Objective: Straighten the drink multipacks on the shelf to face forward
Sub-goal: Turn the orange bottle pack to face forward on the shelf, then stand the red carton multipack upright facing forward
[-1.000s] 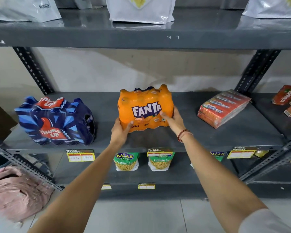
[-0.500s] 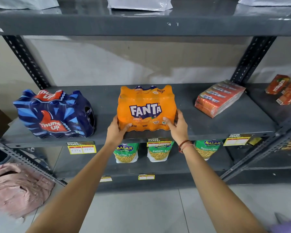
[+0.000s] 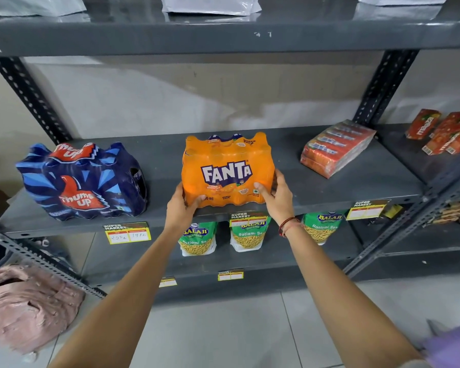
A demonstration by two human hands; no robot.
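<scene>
We recorded the orange Fanta multipack (image 3: 227,170) standing upright at the centre of the frame, on the front part of the grey metal shelf (image 3: 329,187), with its printed logo facing the camera squarely. The left hand (image 3: 182,208) was closed around the pack's lower left corner, thumb laid across the front face and the other fingers hidden behind the wrap. The right hand (image 3: 276,197) gripped the lower right corner in the same way, thumb on the front and fingers curled round the right side; a red thread band (image 3: 287,225) sat on that wrist. We could not tell whether the pack's base rested fully on the shelf or was lifted slightly. At the left of the frame, well apart from the Fanta, the dark blue Thums Up multipack (image 3: 81,181) sat on the same shelf, turned somewhat so that its end showed toward the right. At the right of the frame a wrapped red carton pack (image 3: 337,147) lay angled on the shelf, and further red juice cartons (image 3: 446,134) lay at the far right edge. Yellow price tags (image 3: 128,233) hung on the shelf's front lip. Below it, in the lower centre, green Balaji snack bags (image 3: 197,237) stood on the next shelf. White bags (image 3: 210,5) occupied the top shelf at the upper edge. A pink cloth bundle (image 3: 24,304) lay at the lower left on the tiled floor (image 3: 223,335).
</scene>
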